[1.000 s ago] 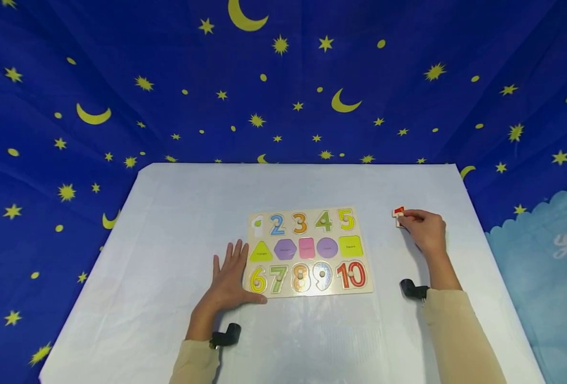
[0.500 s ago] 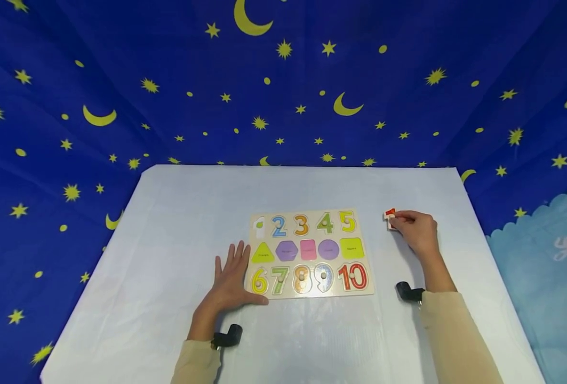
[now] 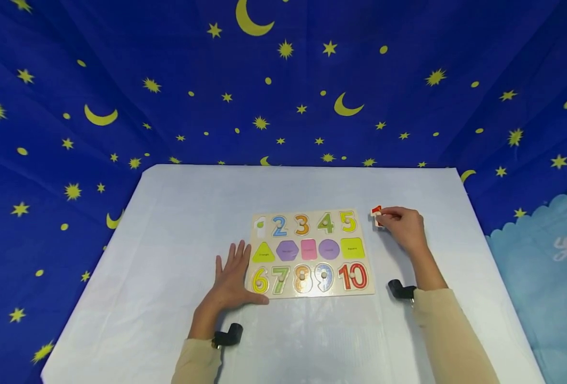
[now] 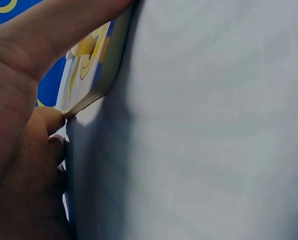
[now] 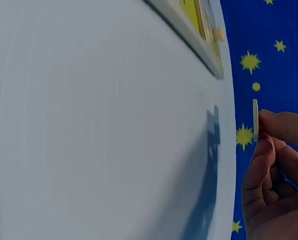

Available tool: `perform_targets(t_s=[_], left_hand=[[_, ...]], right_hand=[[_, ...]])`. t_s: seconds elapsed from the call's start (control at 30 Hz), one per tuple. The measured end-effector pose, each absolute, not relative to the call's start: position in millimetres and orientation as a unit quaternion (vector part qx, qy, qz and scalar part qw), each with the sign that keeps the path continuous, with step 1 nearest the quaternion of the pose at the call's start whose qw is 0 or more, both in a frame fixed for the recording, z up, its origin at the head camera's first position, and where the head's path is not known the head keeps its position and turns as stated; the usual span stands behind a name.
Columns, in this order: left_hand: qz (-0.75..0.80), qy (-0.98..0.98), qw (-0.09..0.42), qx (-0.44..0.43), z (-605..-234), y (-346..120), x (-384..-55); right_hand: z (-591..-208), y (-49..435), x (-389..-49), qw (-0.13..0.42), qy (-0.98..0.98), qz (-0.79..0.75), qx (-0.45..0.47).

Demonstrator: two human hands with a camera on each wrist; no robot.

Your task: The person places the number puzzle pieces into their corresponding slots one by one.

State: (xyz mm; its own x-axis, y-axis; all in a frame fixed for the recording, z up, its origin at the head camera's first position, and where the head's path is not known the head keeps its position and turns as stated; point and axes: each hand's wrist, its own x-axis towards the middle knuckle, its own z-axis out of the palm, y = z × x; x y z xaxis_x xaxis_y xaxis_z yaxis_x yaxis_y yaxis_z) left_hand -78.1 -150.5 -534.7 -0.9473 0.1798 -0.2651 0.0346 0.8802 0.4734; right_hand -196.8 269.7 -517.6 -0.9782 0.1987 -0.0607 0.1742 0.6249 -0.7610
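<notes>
A wooden number puzzle board (image 3: 312, 218) lies flat on the table, with numerals 2 to 10 seated in it. At its top left is a white recess shaped like a 1 (image 3: 259, 230), showing a small green picture. My left hand (image 3: 226, 285) rests at the board's lower left corner, fingers spread along the left side and thumb along the front edge. My right hand (image 3: 405, 226) pinches a red number 1 puzzle piece (image 3: 376, 209) just right of the board. In the right wrist view this piece (image 5: 255, 120) is edge-on, raised off the table.
The white-covered table (image 3: 192, 208) extends around the board. A dark blue curtain (image 3: 302, 80) with yellow stars and moons hangs behind and at the sides. Between the number rows sit coloured flat shapes, among them a purple hexagon (image 3: 287, 250).
My right hand has moved left toward the board, carrying the number 1 piece. My left hand stays at the board's corner. The head view has shifted slightly.
</notes>
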Motion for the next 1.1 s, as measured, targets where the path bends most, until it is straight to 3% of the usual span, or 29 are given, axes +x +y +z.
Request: perform_targets(t_s=[0.13, 0.33, 0.63, 1.1], left_hand=[[0.233, 0.96, 0.146, 0.057, -536, -150, -78], [0.233, 0.959, 0.149, 0.061, -537, -150, -77], [0.234, 0.959, 0.148, 0.058, -534, -150, -77], [0.235, 0.959, 0.146, 0.056, -536, -151, -78]], right_hand=[[-526, 265, -200, 0.012, -0.902, 0.421, -0.091], [-569, 270, -216, 0.035, -0.911, 0.407, -0.059], [-517, 225, -201, 0.016, -0.893, 0.448, -0.033], [-516, 201, -203, -0.006, -0.896, 0.444, -0.012]])
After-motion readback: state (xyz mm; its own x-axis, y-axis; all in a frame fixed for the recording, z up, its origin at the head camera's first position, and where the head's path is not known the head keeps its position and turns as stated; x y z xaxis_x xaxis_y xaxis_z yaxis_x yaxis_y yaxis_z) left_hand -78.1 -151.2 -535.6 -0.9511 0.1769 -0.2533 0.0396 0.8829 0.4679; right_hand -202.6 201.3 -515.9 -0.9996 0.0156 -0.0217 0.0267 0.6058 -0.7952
